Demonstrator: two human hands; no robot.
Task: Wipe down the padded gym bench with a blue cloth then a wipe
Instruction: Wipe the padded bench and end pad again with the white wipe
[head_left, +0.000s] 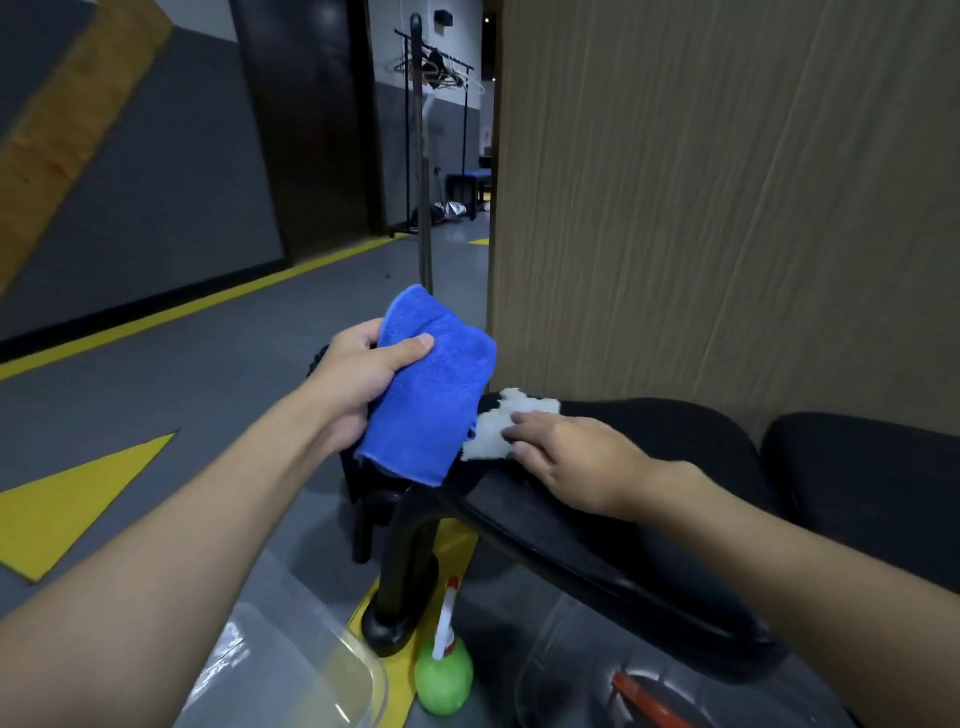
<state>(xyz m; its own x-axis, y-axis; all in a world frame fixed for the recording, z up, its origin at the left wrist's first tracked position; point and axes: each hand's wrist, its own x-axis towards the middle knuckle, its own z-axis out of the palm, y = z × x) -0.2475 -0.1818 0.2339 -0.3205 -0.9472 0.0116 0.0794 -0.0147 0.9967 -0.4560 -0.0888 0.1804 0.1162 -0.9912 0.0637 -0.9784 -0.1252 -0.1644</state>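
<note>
My left hand (358, 379) grips a folded blue cloth (431, 395) and holds it up in the air just left of the bench's end. The black padded gym bench (649, 499) runs from the centre toward the lower right. A crumpled white wipe (498, 423) lies on the bench's near end. My right hand (566, 457) rests flat on the pad with its fingertips pressing the wipe's right edge. A second black pad (862, 467) sits further right.
A wood-grain panel (727, 182) stands right behind the bench. On the floor below are a green spray bottle (444, 670), a clear plastic bin (291, 670) and a clear container (623, 680) with something red inside. The bench's black leg (405, 566) stands on yellow floor marking.
</note>
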